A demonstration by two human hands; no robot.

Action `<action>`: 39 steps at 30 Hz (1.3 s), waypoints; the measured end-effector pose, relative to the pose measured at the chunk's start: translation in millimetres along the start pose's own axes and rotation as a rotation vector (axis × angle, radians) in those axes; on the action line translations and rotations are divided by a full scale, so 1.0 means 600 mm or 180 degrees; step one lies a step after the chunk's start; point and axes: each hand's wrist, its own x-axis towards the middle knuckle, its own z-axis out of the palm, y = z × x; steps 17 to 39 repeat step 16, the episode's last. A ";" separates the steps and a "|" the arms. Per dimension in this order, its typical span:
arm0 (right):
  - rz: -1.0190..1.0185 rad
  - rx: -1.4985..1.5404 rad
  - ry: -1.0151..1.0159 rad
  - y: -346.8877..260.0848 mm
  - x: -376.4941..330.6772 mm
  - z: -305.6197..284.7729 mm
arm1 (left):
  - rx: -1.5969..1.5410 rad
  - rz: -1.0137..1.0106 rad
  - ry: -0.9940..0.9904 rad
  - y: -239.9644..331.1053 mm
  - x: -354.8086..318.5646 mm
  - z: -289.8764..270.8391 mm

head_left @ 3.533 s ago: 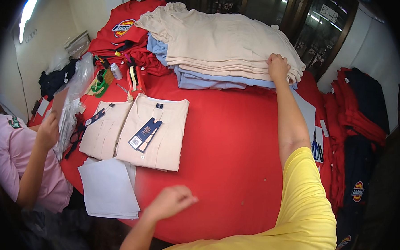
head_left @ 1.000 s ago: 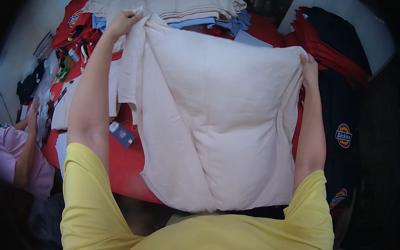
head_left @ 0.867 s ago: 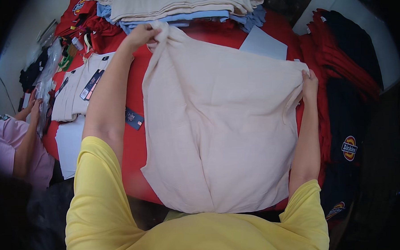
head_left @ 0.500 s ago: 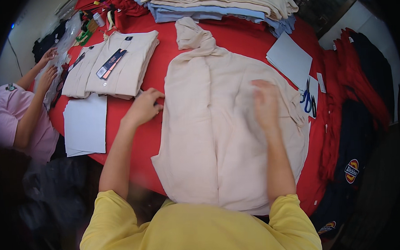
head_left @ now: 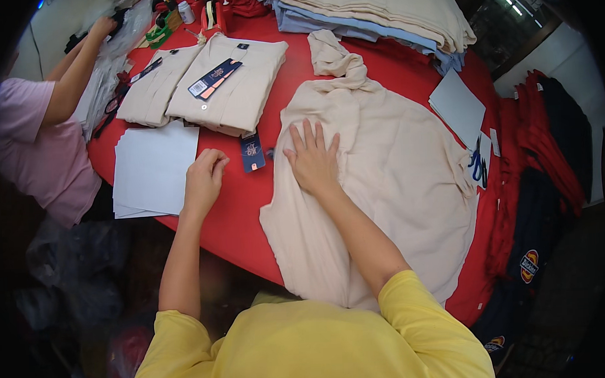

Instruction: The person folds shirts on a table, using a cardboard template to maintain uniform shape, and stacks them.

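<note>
A cream long-sleeved shirt is spread on the red-covered table in front of me, with a crumpled sleeve at its far end. My right hand lies flat on the shirt's left half, fingers spread. To the left, my left hand is by the right edge of a stack of white card sheets. Its fingers are curled together; anything inside them is hidden. Beyond the cards are folded cream shirts with a dark hang tag on top. Another dark tag hangs from their near edge onto the table.
A tall pile of cream and blue garments stands at the back. On the right are more white cards, blue-handled scissors and red and navy garments. A co-worker in pink handles clear plastic bags at the left.
My right hand has moved left and come down flat on the shirt. My left hand has drawn back from the folded shirts toward the white cards. The view has shifted somewhat.
</note>
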 end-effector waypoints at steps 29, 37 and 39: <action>0.0454 0.1824 -0.0872 -0.052 0.019 -0.047 | 0.0314 0.0190 -0.0174 -0.016 -0.076 -0.025; 0.0454 0.1824 -0.0872 -0.052 0.019 -0.047 | 0.0314 0.0190 -0.0174 -0.016 -0.076 -0.025; 0.0454 0.1824 -0.0872 -0.052 0.019 -0.047 | 0.0314 0.0190 -0.0174 -0.016 -0.076 -0.025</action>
